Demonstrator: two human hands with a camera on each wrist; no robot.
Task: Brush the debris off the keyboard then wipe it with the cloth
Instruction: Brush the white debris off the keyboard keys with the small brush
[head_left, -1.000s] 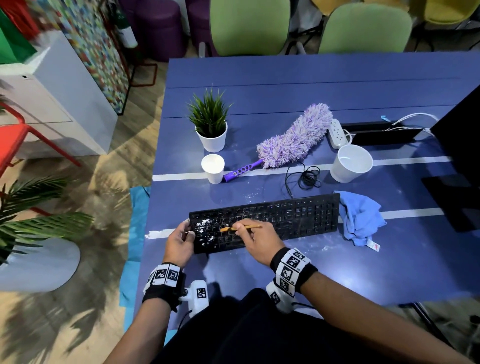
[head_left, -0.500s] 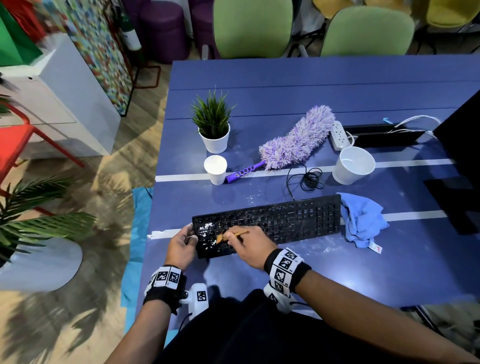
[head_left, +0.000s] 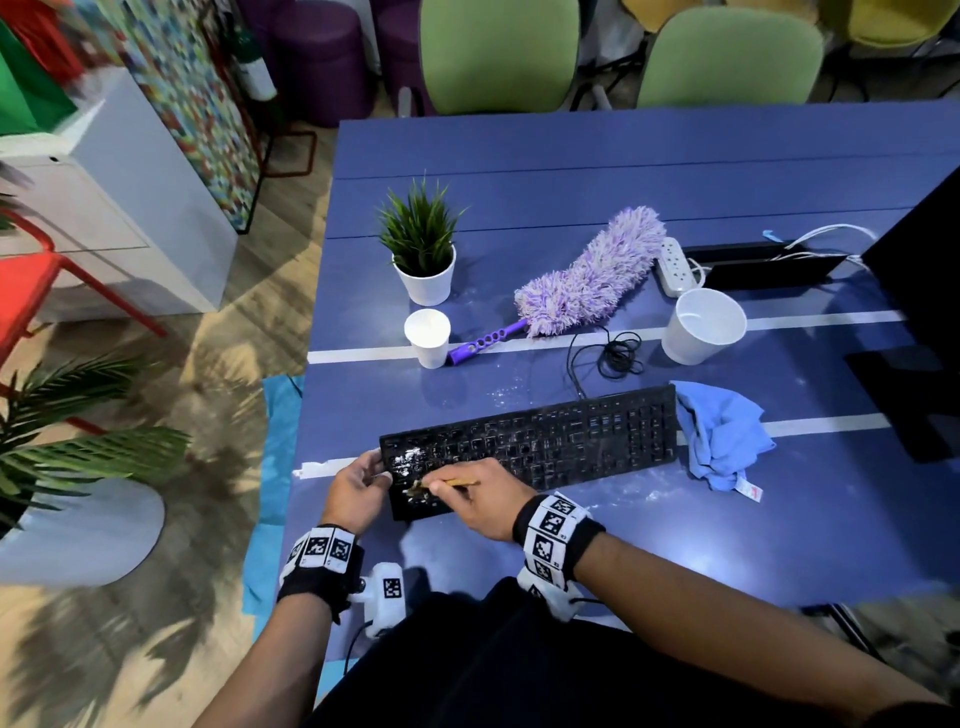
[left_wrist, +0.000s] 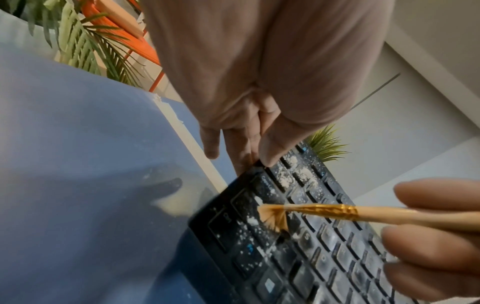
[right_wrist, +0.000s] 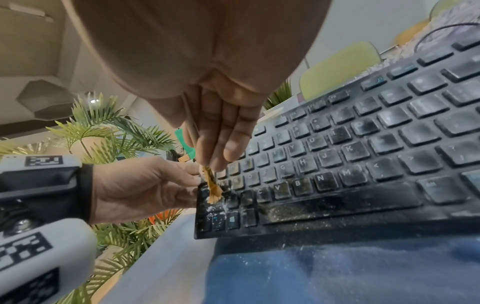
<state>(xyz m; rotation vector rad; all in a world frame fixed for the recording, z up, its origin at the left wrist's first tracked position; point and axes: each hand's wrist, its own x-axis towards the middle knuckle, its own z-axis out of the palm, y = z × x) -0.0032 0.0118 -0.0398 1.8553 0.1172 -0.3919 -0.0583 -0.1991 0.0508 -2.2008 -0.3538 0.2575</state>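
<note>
A black keyboard (head_left: 571, 441) lies on the blue table (head_left: 571, 171), dusted with white debris (head_left: 408, 460) at its left end. My left hand (head_left: 358, 486) grips the keyboard's left edge, thumb on top (left_wrist: 270, 152). My right hand (head_left: 488, 501) pinches a small wooden brush (head_left: 447, 484). Its orange bristles (left_wrist: 274, 217) are splayed on the lower-left keys (right_wrist: 214, 195). A crumpled blue cloth (head_left: 722, 436) rests against the keyboard's right end.
Behind the keyboard stand a small paper cup (head_left: 427, 338), a potted plant (head_left: 423, 260), a purple duster (head_left: 582, 280), a coiled cable (head_left: 618, 356), a large white cup (head_left: 701, 325) and a power strip (head_left: 675, 265). A dark monitor (head_left: 924, 291) stands at the right.
My right hand has drawn the brush leftward and toward me across the keys, to the keyboard's lower-left corner. The left hand keeps its hold on the left edge.
</note>
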